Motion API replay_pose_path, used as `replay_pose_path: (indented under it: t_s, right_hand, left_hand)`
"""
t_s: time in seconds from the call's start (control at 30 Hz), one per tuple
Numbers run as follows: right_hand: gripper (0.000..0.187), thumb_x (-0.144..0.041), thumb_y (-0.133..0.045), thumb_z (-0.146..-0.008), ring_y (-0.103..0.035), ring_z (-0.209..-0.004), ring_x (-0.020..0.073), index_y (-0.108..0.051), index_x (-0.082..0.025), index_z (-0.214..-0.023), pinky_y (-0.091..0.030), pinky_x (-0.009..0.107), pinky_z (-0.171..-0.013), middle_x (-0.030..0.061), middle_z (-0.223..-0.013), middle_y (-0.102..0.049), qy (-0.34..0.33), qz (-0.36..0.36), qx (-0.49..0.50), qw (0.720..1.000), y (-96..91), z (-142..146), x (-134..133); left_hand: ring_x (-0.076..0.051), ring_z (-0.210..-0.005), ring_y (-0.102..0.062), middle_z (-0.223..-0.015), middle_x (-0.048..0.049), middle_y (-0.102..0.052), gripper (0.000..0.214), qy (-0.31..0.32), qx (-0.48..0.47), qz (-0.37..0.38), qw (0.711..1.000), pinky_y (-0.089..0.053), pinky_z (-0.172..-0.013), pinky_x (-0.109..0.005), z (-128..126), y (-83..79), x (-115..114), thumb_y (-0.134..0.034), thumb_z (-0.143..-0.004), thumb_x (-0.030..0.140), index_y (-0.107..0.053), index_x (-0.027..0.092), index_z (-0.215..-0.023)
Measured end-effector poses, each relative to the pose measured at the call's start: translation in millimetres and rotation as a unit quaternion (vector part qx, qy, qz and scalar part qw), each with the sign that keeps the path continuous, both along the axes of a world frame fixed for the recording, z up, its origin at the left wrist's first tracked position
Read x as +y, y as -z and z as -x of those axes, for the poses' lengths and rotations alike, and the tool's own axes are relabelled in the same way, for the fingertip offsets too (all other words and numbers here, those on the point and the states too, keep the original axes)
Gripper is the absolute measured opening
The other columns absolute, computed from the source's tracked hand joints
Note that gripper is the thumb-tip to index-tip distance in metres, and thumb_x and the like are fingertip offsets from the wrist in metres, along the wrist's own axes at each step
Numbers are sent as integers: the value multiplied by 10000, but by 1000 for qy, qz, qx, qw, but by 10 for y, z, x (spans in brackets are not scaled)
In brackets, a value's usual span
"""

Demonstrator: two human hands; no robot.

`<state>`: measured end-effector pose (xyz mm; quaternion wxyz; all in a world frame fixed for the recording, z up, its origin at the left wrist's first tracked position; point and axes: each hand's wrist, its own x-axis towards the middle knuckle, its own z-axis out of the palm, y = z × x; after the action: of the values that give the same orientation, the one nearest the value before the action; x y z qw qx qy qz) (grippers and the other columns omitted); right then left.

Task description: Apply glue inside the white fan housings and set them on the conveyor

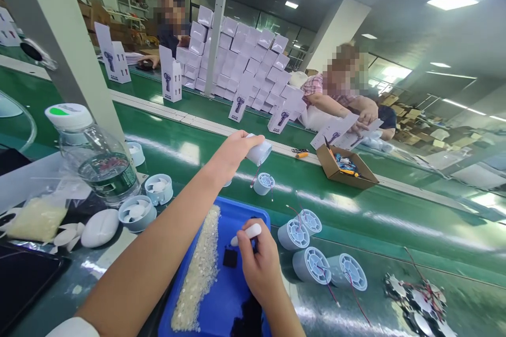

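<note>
Farther out, the left hand clasps a pale cylinder; the right hand, a white stick.

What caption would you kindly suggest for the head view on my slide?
Left hand holding a pale-blue cylinder, right hand gripping a white stick above a blue tray.

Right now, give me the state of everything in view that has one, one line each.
Left hand: closed on a pale blue cylinder
Right hand: closed on a white stick-like item
Blue tray: partly filled, clear bits heaped along one side
Water bottle: upright, capped, partly full
Brown box: open, items inside
Four cylinders at right: wires trailing out
Ceiling lights: on
</note>
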<state>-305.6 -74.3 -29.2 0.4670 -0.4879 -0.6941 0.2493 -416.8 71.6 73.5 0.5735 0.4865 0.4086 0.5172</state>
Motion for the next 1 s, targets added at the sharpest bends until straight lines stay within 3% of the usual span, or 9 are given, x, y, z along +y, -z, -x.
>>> replay_pose_path:
  t_s: [0.27, 0.43, 0.6, 0.77, 1.0]
  right_hand:
    - [104, -236, -442, -914, -493, -634, 129, -472, -216, -816, -402, 233, -594, -14, -722, -511, -19, 18, -7, 1000, 19, 27, 7]
    - [67, -208, -448, -909, -504, -700, 140, -474, -219, -849, -401, 244, -644, 0, -781, -526, -68, -19, -66, 995, -9, 37, 1]
    - [56, -226, -438, -917, -487, -666, 130, -463, -222, -867, -402, 231, -615, -11, -761, -510, -31, -14, -21, 999, -9, 15, -21]
    - [90, -239, -424, -922, -487, -669, 128, -456, -216, -842, -399, 234, -621, -10, -757, -505, -47, 17, -26, 998, 20, 27, -21]
    - [109, -244, -418, -927, -462, -660, 130, -446, -216, -825, -375, 243, -614, -14, -745, -487, -41, 3, -48, 998, 0, 17, 16]
  left_hand:
    - [-134, -702, -479, -757, -21, -523, 299, 8, -4, 19, 1000, -375, -679, -301, -33, 19, -22, -671, -700, 400, -455, 194, -698]
    - [-129, -665, -502, -763, -22, -565, 261, 20, -4, 33, 999, -368, -622, -289, -75, 9, -56, -662, -702, 386, -492, 194, -751]
    - [-128, -631, -522, -738, -21, -579, 248, 36, -3, 52, 998, -393, -597, -287, -104, 0, -95, -674, -686, 352, -499, 192, -759]
    - [-125, -622, -507, -725, -11, -563, 259, 33, 9, 50, 998, -390, -578, -286, -113, 35, -80, -675, -684, 359, -478, 198, -730]
    - [-117, -613, -504, -713, -3, -551, 244, 30, 4, 52, 998, -404, -570, -278, -126, 41, -85, -672, -695, 341, -479, 194, -728]
